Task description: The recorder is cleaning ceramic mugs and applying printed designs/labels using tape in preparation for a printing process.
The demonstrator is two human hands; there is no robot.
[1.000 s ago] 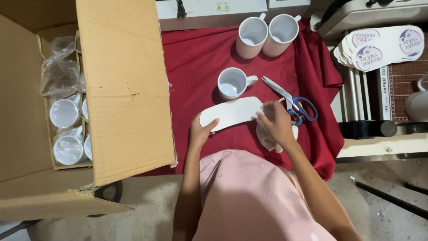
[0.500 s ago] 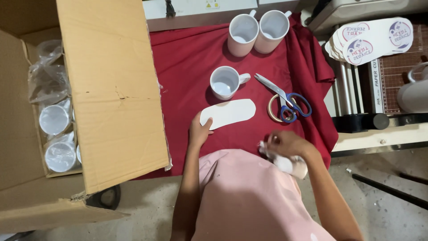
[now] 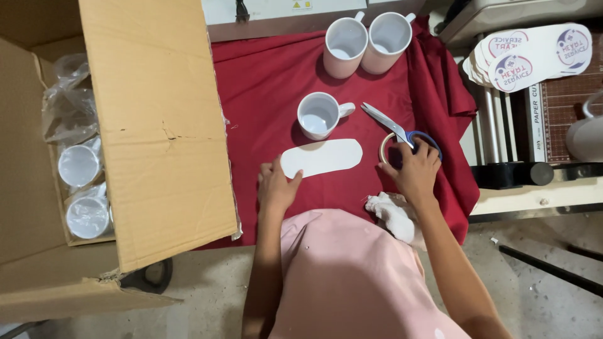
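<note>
- White paper strip [image 3: 321,157] with rounded ends lies flat on the red cloth [image 3: 264,81], just below the single white mug [image 3: 319,115]; blank face up, not on any mug.
- Left hand [image 3: 276,187] sits at the strip's left end, fingers loose and spread, fingertips touching or just beside its edge; nothing gripped.
- Right hand [image 3: 416,171] is right of the strip, fingers curled down over the tape roll [image 3: 391,147] and the blue handles of the scissors [image 3: 402,130]; I can't tell which of the two it is really gripping.
- Scissor blades point up-left toward the single mug's handle, closed.
- Crumpled white rag [image 3: 393,215] lies below-right of the strip, at the cloth's near edge, untouched.
- Two more white mugs [image 3: 367,43] stand side by side well above the strip, plain, no wrap on them.
- Open cardboard box [image 3: 151,138] left of the strip holds further mugs in plastic bags [image 3: 78,188].
- Stack of printed strips [image 3: 534,56] sits far right of the strip, on the paper cutter.
- Progress read: one strip cut and laid out, one mug staged beside it. No tape on the strip that I can see, no mug wrapped. Looks like an early stage, with most mugs unhandled.
</note>
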